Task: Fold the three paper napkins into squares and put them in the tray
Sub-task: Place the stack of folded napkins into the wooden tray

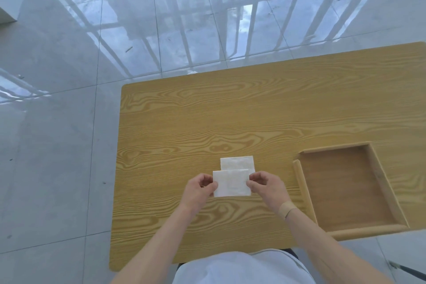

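A white paper napkin point(231, 183) is held just above the wooden table, roughly square in outline. My left hand point(200, 188) pinches its left edge and my right hand point(265, 185) pinches its right edge. Behind it, partly covered by the held one, more white napkin point(237, 163) lies flat on the table; how many sheets are there I cannot tell. A wooden tray point(302, 182) sits to the right of my right hand, and its floor is bare.
The table point(207, 117) is light wood with its left edge near my left arm and its near edge at my body. Glossy tiled floor surrounds it. The tray reaches the table's near right edge.
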`<state>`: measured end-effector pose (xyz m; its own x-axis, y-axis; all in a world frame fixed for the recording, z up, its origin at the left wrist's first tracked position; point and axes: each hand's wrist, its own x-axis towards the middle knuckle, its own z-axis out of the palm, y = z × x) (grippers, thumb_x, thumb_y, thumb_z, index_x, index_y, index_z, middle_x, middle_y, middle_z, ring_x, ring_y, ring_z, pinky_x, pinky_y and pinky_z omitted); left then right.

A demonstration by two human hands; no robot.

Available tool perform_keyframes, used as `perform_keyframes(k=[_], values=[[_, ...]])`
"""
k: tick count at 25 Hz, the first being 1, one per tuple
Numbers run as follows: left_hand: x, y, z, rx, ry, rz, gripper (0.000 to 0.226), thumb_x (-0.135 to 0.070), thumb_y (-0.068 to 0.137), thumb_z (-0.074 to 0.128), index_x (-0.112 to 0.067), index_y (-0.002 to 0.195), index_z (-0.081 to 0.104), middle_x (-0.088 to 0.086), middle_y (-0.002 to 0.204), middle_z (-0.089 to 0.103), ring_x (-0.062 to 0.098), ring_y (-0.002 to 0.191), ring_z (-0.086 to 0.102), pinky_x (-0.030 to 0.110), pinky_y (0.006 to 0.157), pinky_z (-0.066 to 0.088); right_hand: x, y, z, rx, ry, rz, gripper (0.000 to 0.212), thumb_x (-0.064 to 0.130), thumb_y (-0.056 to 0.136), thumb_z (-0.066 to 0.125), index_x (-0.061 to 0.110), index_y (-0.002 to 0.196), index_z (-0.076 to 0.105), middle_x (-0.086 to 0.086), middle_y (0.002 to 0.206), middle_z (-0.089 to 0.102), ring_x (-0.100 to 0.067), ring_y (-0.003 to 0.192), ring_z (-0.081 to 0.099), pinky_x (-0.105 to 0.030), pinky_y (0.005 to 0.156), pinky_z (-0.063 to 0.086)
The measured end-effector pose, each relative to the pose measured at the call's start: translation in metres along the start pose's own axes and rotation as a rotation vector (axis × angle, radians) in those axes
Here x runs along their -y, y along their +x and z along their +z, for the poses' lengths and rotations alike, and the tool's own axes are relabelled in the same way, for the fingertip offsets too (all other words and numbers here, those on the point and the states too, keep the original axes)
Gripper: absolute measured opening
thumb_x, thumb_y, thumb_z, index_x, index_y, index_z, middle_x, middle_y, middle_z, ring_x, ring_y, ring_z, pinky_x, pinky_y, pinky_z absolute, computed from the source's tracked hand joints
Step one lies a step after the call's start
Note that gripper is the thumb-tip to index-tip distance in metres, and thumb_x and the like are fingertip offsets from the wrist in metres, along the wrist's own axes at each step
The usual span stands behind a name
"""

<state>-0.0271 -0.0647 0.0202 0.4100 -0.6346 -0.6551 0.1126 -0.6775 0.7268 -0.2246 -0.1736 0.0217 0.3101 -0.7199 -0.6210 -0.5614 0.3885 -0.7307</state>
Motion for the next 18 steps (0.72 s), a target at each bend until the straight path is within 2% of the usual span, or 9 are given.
perform_keyframes(k=[5,8,13,18], values=[[-0.014,0.019,0.016,-0.044,0.020,-0.019,0.002,-0.012,0.085,0.071,-0.012,0.085,0.069,-0.003,0.075,0.069,0.005,0.059,0.060,0.015,0.054,0.046,0.006,0.025,-0.013,-0.032,-0.044,0.011,0.006,0.023,0.081,0.075,0.025,0.085,0.071,0.004,0.085,0.074,-0.015,0.083,0.069,-0.030,0.079,0.053],[-0.018,0.032,0.020,-0.070,0.124,-0.022,0.003,-0.019,0.085,0.071,-0.018,0.083,0.069,-0.007,0.076,0.068,0.008,0.064,0.059,0.022,0.064,0.048,0.008,0.036,-0.015,-0.059,-0.079,0.020,0.005,0.026,0.080,0.074,0.027,0.084,0.072,0.009,0.083,0.074,-0.008,0.079,0.068,-0.022,0.071,0.050],[-0.020,0.042,0.026,-0.068,0.224,-0.003,0.006,-0.025,0.082,0.072,-0.028,0.081,0.067,-0.011,0.077,0.069,0.007,0.068,0.061,0.020,0.060,0.043,0.008,0.043,-0.013,-0.092,-0.181,0.014,0.003,0.027,0.081,0.071,0.030,0.082,0.070,0.015,0.079,0.071,0.003,0.075,0.063,-0.014,0.062,0.042],[-0.018,0.046,0.028,-0.101,0.200,-0.018,0.008,-0.026,0.080,0.074,-0.028,0.080,0.066,-0.007,0.077,0.073,0.015,0.071,0.068,0.027,0.063,0.050,0.008,0.044,-0.009,-0.132,-0.179,0.029,0.005,0.029,0.082,0.070,0.032,0.078,0.068,0.016,0.077,0.070,0.005,0.072,0.061,-0.013,0.057,0.039]])
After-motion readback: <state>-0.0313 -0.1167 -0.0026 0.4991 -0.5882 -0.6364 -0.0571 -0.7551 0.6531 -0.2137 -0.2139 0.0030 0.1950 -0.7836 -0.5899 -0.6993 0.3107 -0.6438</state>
